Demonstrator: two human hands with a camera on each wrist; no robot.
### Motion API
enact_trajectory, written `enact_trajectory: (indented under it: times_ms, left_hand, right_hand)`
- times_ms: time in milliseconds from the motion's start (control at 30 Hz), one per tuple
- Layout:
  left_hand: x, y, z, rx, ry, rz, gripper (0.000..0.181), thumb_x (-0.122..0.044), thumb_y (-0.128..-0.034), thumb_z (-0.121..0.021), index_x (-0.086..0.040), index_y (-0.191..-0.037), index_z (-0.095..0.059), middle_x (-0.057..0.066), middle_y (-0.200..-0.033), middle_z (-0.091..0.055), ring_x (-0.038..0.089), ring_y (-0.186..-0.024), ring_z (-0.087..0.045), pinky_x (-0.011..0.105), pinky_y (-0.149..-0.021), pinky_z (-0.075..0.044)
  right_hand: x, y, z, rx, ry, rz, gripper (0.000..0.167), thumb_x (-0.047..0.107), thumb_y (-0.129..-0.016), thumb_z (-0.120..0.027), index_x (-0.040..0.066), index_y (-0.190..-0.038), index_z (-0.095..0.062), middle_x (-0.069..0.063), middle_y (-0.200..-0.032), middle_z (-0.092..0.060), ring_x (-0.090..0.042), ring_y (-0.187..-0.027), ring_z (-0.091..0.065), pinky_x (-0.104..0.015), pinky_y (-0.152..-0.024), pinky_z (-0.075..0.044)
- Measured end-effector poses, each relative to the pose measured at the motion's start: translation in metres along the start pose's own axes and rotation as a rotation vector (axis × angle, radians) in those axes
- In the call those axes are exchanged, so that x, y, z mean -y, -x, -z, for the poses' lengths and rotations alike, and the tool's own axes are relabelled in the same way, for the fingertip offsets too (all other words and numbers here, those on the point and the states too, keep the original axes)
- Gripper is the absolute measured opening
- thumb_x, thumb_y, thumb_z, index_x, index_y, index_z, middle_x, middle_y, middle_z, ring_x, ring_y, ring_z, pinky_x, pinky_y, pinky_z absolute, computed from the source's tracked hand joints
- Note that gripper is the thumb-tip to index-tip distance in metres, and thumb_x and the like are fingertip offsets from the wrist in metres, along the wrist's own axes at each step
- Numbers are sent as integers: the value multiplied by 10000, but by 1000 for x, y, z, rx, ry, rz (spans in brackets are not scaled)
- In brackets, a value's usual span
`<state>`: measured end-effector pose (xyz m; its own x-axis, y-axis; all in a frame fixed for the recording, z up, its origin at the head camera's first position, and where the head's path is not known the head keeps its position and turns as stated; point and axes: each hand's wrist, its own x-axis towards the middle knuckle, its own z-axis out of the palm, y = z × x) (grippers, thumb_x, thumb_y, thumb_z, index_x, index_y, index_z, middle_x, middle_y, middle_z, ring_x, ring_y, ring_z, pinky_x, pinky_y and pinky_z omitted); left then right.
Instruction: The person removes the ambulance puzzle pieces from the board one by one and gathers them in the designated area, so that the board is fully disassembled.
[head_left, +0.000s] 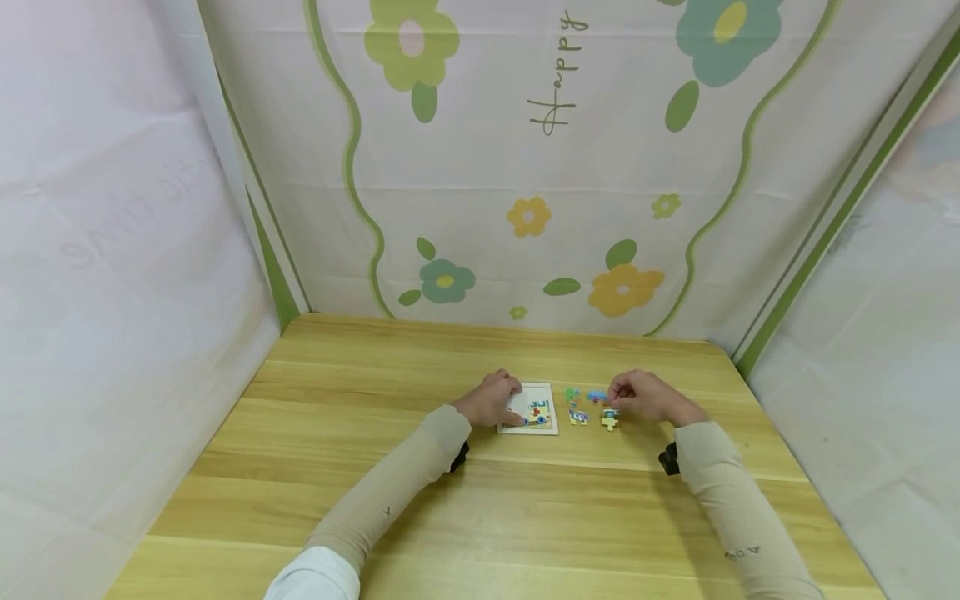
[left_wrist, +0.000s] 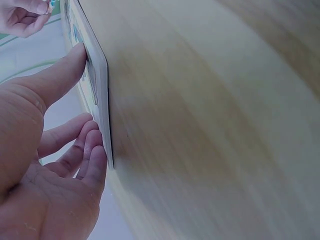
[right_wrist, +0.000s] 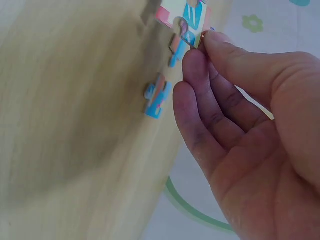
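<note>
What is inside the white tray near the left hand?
Inside the tray, coloured puzzle pieces lie mostly toward the near side, with bare white surface beyond them. The left hand covers part of the left side; whatever lies beneath it cannot be seen.

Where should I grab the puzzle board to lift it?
Probably the near rim of the puzzle board, coming from the person's side, thumb on top: it's thin and lies flat. The left hand partly covers the left edge; loose puzzle pieces lie to its right.
</note>
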<state>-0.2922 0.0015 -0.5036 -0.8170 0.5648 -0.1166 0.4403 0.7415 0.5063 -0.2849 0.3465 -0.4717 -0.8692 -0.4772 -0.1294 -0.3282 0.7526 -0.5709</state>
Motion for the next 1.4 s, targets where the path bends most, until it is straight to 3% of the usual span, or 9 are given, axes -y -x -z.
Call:
enact_trajectory:
  times_ms: [733,1067,1400]
  left_hand:
    - [0,0,0,1,25,-18,651,-355,-932,-831,-34,-1446,-593,82,-1364,-558,175,-1124,-506,322,-1034,-484]
    - [-3,4,3,-1,-19,-41,640,-348,-949,-813,-12,-1445,-589,106,-1382,-554,193,-1145,-502,333,-1059,-479]
    - [-1,4,3,2,3,-37,638,-337,-952,-810,-8,-1449,-583,108,-1371,-553,194,-1138,-502,343,-1054,-480]
  right_hand:
    - [4,-9,-18,-6,7,-102,63,43,-1013,-685,27,-973,-731,-87,-945,-726,-156,-842,-597,-298,-763,-510]
    - [4,-16,-16,-11,32,-73,65,48,-1007,-698,36,-967,-748,-71,-963,-760,-139,-840,-645,-300,-767,-542]
    - [28,-41,-17,8,29,-44,89,77,-1008,-706,20,-1057,-754,-84,-999,-756,-162,-890,-689,-378,-838,-598]
